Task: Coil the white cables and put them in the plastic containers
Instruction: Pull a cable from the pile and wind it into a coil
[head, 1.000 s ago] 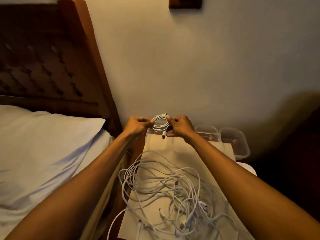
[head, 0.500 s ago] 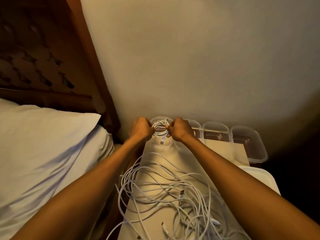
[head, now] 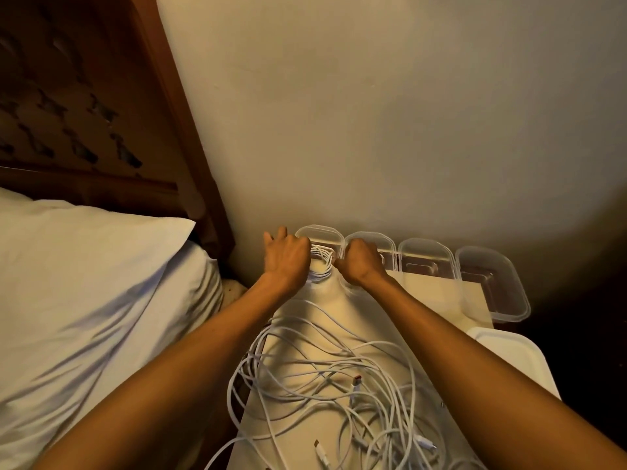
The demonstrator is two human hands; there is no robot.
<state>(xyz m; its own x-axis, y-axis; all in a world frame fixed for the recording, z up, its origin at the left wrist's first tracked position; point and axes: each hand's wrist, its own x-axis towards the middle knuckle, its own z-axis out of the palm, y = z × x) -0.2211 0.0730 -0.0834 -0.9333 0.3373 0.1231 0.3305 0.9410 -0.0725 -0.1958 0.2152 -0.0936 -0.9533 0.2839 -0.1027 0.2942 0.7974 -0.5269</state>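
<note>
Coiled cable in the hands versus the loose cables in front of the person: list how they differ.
The coiled cable is wound into a small, tight loop; the loose cables sprawl in a wide tangle. The coiled cable is held between the left hand and right hand at the leftmost container; the loose cables lie on the cream surface nearer the person, with no hand on them. Both are white.

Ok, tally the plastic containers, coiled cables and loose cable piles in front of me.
Clear plastic containers: 4
Coiled cable: 1
Loose cable tangle: 1 (separate cables can't be counted)
Total: 6
</note>
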